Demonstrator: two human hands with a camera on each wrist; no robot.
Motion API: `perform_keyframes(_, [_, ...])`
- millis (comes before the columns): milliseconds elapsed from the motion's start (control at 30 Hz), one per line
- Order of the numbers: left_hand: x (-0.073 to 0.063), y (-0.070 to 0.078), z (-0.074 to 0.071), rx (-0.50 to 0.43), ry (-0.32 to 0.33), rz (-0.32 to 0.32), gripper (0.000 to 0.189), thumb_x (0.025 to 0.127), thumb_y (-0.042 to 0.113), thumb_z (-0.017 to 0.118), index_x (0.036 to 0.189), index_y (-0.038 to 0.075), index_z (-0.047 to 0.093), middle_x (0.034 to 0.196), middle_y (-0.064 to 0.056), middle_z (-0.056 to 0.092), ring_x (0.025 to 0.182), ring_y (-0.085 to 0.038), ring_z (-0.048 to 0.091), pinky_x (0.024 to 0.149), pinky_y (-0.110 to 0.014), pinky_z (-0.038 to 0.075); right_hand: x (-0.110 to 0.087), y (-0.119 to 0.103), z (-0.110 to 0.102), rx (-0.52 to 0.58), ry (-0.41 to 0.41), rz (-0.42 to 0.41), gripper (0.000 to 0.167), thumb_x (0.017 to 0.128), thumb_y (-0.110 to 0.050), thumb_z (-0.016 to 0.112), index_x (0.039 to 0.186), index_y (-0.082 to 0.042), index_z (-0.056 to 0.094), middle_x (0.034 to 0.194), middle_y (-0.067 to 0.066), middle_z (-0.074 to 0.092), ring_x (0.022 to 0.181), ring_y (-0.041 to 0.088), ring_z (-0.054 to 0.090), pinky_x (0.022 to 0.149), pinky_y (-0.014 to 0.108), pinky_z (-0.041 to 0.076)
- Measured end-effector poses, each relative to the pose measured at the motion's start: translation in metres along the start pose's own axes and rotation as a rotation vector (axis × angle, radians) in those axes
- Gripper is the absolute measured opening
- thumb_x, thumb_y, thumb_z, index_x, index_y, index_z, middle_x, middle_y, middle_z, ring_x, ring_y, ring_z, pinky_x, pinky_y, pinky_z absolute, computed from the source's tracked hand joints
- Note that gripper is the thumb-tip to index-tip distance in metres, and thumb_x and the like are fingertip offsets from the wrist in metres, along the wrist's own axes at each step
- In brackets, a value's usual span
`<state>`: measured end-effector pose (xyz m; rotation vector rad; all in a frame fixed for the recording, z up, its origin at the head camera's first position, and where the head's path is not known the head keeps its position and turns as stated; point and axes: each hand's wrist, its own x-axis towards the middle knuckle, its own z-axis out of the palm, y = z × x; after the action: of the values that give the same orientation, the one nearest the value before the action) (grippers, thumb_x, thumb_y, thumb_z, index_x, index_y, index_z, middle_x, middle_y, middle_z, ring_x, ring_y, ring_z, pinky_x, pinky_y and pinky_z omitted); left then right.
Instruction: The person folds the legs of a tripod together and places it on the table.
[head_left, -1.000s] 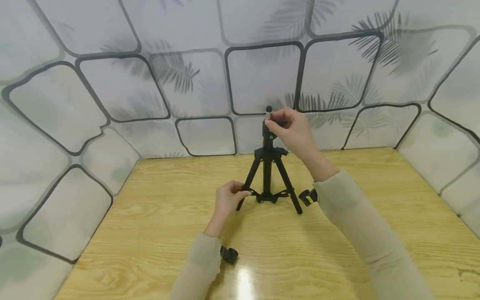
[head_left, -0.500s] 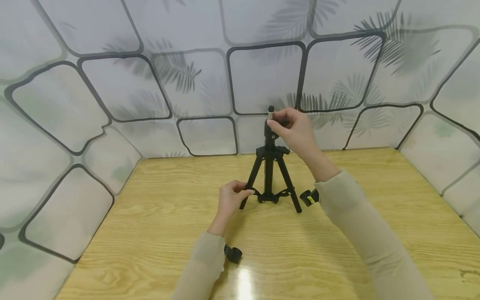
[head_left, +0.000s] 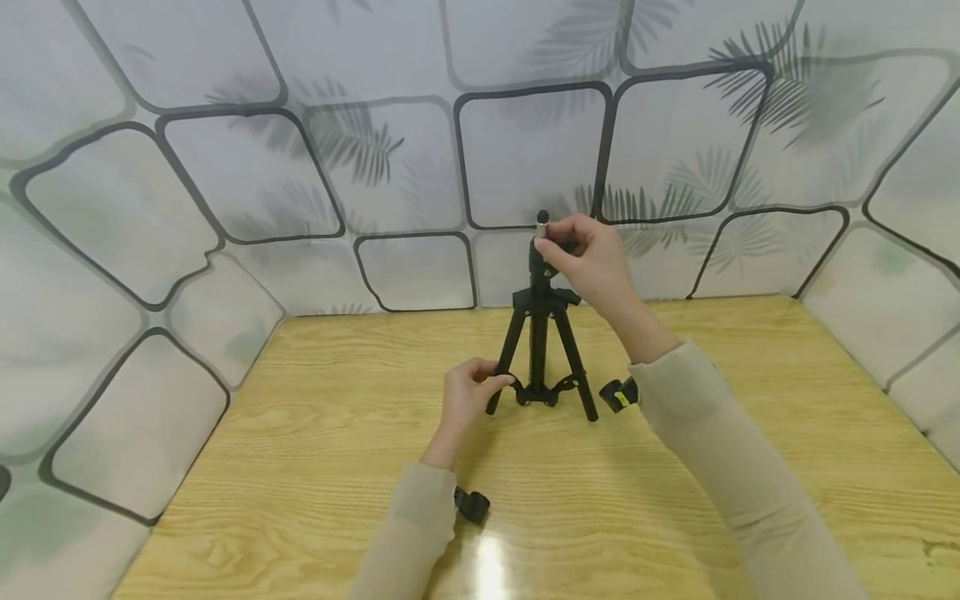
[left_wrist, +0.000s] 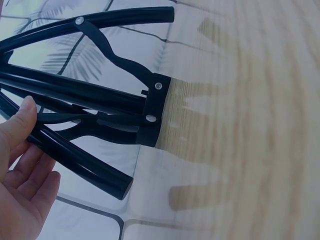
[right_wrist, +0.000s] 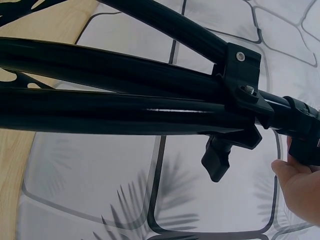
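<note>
A small black tripod (head_left: 537, 346) stands upright over the table with its legs spread. My left hand (head_left: 467, 398) pinches the lower part of its left leg (left_wrist: 90, 167), thumb on one side and fingers on the other. In the left wrist view the brace bracket (left_wrist: 154, 112) joins curved struts at the centre column. Up at the tripod's head, my right hand (head_left: 596, 260) pinches the top, beside a short silver piece (head_left: 541, 231) with a black tip. The right wrist view shows the leg collar (right_wrist: 242, 75) and a black knob (right_wrist: 216, 159); most of the right hand is cut off there.
The wood-grain table (head_left: 315, 417) spreads beneath the tripod. A patterned cloth backdrop (head_left: 405, 183) rises close behind it and at both sides. Black wrist cameras are strapped at the left sleeve (head_left: 408, 508) and the right sleeve (head_left: 675, 383).
My left hand has moved slightly right with the left leg, and the feet of the tripod's visible legs stand closer together. The right hand keeps its hold at the top, shifted barely rightward.
</note>
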<state>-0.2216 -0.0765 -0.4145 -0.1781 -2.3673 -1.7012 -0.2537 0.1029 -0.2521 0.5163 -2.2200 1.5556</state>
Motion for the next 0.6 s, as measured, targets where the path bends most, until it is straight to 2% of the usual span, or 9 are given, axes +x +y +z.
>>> perform_keyframes(267, [0.0001,0.0028,0.0027,-0.015,0.007,-0.017,0.02,0.071,0.011,0.074,0.087,0.001,0.068,0.081,-0.007,0.065,0.071,-0.015,0.058,0.058,-0.024,0.048,-0.0007,-0.0012,-0.0007,-0.01,0.0,-0.014,0.025,0.083,-0.019,0.063,0.1,0.0,0.061,0.097,0.01,0.061,0.071,0.012,0.056,0.063,0.023,0.047])
perform_keyframes(600, [0.0018,0.0027,0.0058,-0.038,0.005,-0.007,0.019,0.072,0.01,0.073,0.088,0.0,0.068,0.083,-0.008,0.064,0.072,-0.016,0.058,0.06,-0.024,0.049,-0.0005,-0.0018,0.0001,-0.012,-0.003,-0.002,0.026,0.083,-0.018,0.063,0.101,0.0,0.061,0.098,0.01,0.061,0.071,0.012,0.056,0.063,0.022,0.047])
